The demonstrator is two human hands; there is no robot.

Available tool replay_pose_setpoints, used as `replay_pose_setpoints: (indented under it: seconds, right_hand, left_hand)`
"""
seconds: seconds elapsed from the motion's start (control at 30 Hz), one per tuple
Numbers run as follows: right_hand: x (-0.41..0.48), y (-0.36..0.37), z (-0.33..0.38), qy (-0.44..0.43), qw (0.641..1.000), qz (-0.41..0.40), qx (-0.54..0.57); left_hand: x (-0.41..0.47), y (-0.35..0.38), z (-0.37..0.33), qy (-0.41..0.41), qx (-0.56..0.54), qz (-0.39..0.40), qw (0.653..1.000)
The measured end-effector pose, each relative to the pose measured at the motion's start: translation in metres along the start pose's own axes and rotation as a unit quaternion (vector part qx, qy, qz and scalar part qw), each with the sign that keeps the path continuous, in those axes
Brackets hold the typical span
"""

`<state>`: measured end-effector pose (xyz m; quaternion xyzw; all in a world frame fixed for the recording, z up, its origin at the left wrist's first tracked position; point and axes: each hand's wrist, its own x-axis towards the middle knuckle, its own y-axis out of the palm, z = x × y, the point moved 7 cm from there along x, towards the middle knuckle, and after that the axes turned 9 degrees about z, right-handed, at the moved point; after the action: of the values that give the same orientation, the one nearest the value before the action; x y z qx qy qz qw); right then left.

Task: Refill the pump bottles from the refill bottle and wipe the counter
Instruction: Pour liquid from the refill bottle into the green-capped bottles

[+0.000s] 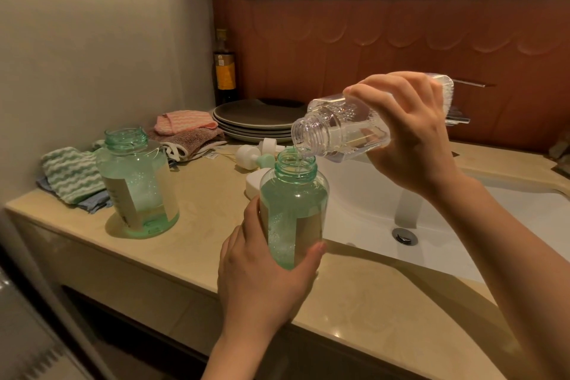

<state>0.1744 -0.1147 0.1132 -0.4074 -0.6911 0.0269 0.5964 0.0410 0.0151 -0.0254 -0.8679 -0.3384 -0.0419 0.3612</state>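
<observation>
Pouring step, right now. Right hand [410, 136] wrapped tight round the clear refill bottle [342, 129], tipped mouth-down just above the open neck of the green pump bottle [293, 210]. Thin stream of clear soap running from one mouth into the other. Left hand [262, 271] curled round the low half of that green pump bottle, thumb on the near side, fingers behind. Bottle upright, at the near edge of the tabletop [197, 194] by the left rim of the sink [364, 194]; standing on the tabletop or lifted a little, hard to tell.

Green bottle about half full, maybe more, with bubbles inside. Not much left in the refill bottle.

Next move: tip the refill bottle back up slowly before the green one gets too full, and no drips down the side. Then a pump top back on.

Second green bottle [137, 182] alone near the left front corner of the tabletop, open too, only a little soap at the bottom, well apart from both hands. Probably that one needs filling as well.

White pump tops [256, 154] lying on the tabletop just behind the bottle being filled. Striped cloths [72, 173] at the far left edge, good for the wipe at the end. Plates [256, 120] stacked at the back.
</observation>
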Motion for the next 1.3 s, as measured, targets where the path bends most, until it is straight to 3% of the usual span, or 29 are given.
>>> replay_pose_setpoints:
  seconds: [1.3]
  right_hand:
    - [0.0015, -0.0025, 0.0015, -0.008, 1.000, -0.005, -0.011]
  left_hand:
    - [0.0011, 0.0018, 0.0015, 0.006, 0.001, 0.000, 1.000]
